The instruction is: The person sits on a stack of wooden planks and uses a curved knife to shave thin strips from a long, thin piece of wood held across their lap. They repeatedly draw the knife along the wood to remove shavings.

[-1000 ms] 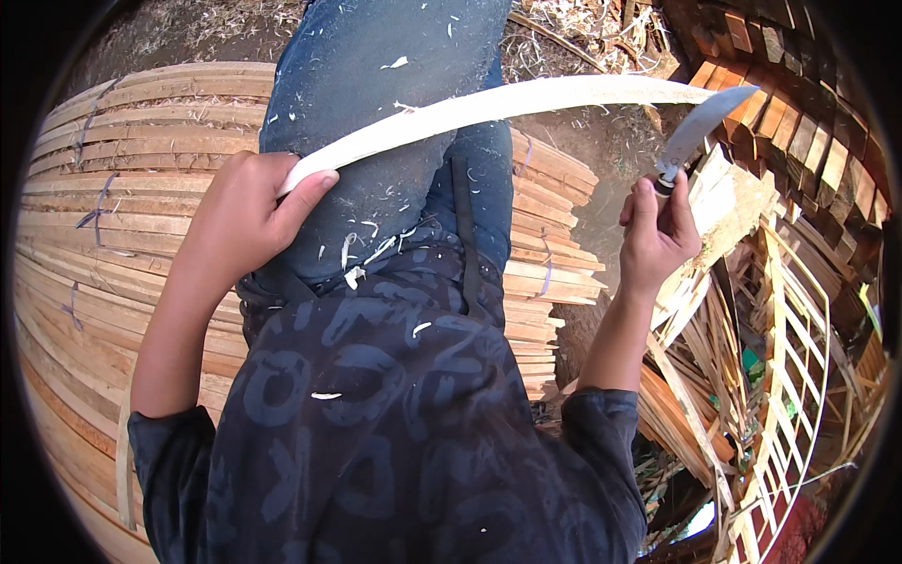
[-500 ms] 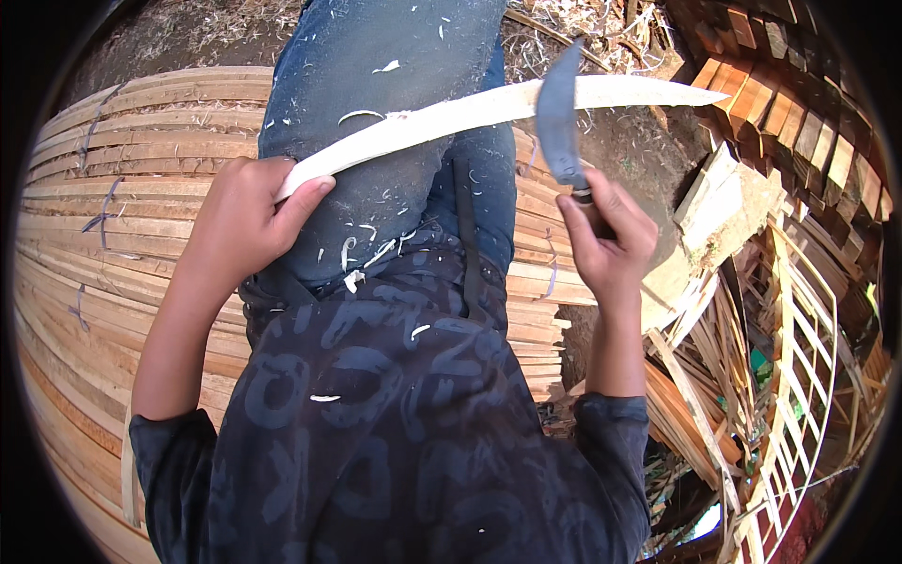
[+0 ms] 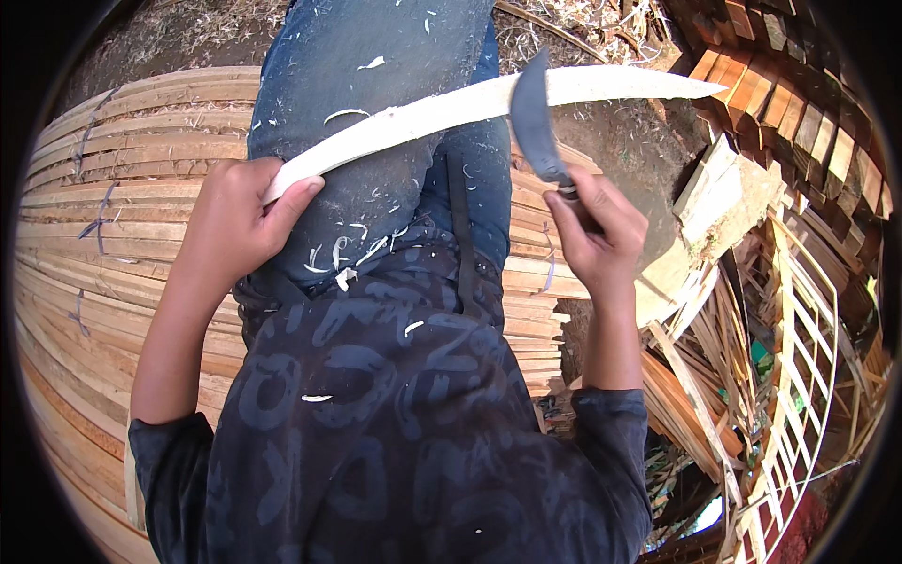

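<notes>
A long, pale, curved strip of wood (image 3: 423, 115) lies across my jeans, tapering to a point at its far right end. My left hand (image 3: 246, 207) grips its near left end, thumb on top. In my right hand (image 3: 601, 226) is a knife (image 3: 534, 115) with a dark, curved blade, its handle mostly hidden by the fingers. The blade stands across the wood strip right of its middle, overlapping it; whether the edge touches cannot be made out. Thin wood shavings (image 3: 346, 278) lie on my lap and dark shirt.
Bundled wooden slats (image 3: 122, 244) tied with purple string spread out on the left and under my legs. Stacked wood blocks (image 3: 761, 89) stand at the upper right. A pale wood block (image 3: 714, 202), splintered offcuts (image 3: 700, 395) and a slatted wooden frame (image 3: 799, 376) are at my right.
My right hand and the knife have shifted left along the wood strip. The strip has moved slightly left and up, with my left hand still on its end.
</notes>
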A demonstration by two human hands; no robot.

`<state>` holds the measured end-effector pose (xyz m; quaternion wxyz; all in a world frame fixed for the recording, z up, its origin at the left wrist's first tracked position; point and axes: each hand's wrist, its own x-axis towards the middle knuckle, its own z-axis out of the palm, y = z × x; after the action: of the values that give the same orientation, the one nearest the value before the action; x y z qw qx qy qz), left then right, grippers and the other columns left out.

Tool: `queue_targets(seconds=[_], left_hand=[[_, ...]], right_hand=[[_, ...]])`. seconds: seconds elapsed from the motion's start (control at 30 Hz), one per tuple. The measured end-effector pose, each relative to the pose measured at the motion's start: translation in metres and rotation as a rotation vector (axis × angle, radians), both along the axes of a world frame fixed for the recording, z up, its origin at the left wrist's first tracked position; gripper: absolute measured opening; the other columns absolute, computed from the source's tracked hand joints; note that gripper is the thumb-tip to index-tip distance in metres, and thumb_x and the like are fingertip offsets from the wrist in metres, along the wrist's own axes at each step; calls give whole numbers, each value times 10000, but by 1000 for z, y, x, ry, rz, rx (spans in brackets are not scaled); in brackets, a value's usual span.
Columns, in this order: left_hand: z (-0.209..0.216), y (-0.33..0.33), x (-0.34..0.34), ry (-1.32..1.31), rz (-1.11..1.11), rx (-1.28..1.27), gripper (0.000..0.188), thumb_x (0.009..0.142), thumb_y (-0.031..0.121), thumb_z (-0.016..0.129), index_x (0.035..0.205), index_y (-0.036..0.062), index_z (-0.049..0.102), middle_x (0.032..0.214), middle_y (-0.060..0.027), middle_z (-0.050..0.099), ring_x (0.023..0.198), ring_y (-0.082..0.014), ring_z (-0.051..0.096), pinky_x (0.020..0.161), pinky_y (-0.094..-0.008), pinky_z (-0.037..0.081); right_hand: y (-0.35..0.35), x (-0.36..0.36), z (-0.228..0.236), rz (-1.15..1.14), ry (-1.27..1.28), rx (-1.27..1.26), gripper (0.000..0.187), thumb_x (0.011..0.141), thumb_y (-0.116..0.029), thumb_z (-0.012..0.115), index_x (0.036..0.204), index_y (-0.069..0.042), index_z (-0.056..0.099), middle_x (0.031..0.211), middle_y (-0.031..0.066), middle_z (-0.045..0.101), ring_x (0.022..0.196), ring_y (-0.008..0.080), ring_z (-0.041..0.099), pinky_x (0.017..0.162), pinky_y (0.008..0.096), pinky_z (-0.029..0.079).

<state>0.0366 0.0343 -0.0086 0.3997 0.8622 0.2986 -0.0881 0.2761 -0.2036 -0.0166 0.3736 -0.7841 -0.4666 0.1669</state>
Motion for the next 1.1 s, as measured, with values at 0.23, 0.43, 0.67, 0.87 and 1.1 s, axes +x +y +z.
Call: queue_targets(seconds=[0.23,0.43,0.67,0.87,1.1], left_hand=[[-5,2,-1,-42,13,28,437,812,280,683,561,-35,514,457,-184,435,377,-292,445,409,-364,318],[-2,0,-1,-17,41,-20,439,797,272,703,551,-33,504,448,-172,432,367,-266,422,405,-357,313],[-5,-3,-2,-48,76,1,436,784,276,718,548,-23,505,447,-160,434,362,-251,408,402,-355,311],[-8,-6,-6,-76,76,7,427,773,287,734,558,-19,526,442,-143,429,361,-207,390,396,-342,305],[-9,-6,-7,-83,75,37,391,776,259,734,579,-22,546,436,-130,424,362,-185,396,393,-324,308]], right_hand=[[-10,11,5,-194,-130,-43,310,786,34,691,1088,64,631,816,96,667,719,72,608,611,179,450],[-11,2,-1,-216,4,-44,332,761,37,706,1085,50,639,818,102,677,660,56,575,566,178,425],[0,-2,-4,34,27,-56,318,749,18,722,1060,21,653,675,34,597,568,46,524,495,207,408],[-2,10,-9,-474,68,133,301,782,40,692,1078,47,641,725,60,631,595,36,521,531,177,410],[-18,20,-1,-550,251,162,338,785,24,699,1112,60,621,740,60,635,602,42,531,531,183,402]])
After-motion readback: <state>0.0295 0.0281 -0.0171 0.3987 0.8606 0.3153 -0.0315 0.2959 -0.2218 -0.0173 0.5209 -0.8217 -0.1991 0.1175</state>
